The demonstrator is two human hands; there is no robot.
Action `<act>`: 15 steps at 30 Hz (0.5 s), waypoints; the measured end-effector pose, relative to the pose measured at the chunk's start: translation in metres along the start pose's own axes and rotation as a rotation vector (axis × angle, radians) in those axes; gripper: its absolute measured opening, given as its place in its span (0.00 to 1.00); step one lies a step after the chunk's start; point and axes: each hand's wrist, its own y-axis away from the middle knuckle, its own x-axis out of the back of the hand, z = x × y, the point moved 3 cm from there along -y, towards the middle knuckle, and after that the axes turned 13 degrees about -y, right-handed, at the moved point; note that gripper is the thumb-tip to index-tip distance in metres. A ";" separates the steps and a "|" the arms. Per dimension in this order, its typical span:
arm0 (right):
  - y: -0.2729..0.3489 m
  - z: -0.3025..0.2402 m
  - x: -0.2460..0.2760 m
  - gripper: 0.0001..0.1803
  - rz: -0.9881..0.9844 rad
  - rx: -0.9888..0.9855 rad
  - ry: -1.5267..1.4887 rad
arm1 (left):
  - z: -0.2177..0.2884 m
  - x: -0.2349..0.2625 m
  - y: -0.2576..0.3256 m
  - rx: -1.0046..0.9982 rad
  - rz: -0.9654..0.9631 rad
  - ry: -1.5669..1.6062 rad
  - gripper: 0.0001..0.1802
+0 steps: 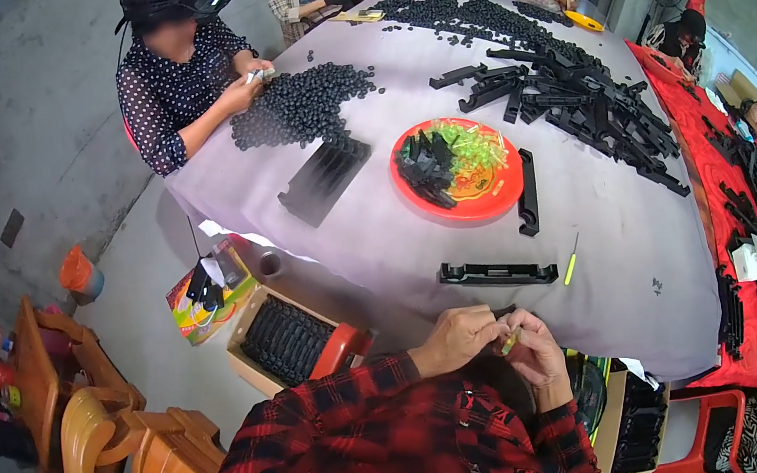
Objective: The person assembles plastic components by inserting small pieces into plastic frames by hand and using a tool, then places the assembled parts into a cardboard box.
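Where both hands [496,342] meet, green piece [510,343] pinched

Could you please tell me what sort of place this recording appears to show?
Probably a small assembly workshop. Heaps of black plastic parts cover a long cloth-covered table, several people sit around it working, and a red tray holds small green and black pieces.

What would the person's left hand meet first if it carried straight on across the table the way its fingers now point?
The left hand points right, at the right hand, and the two already meet around a small yellow-green piece. That piece and the right hand's fingers come first, though depth is hard to judge here.
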 end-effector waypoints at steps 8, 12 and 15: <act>0.004 -0.004 0.003 0.11 -0.039 -0.044 0.000 | 0.009 0.006 -0.005 -0.002 -0.135 0.068 0.11; 0.004 -0.003 0.004 0.11 -0.030 -0.041 -0.023 | 0.015 0.010 -0.008 -0.012 -0.183 0.096 0.13; 0.004 -0.004 0.002 0.11 -0.025 -0.063 -0.029 | 0.016 0.008 -0.006 -0.013 -0.177 0.096 0.13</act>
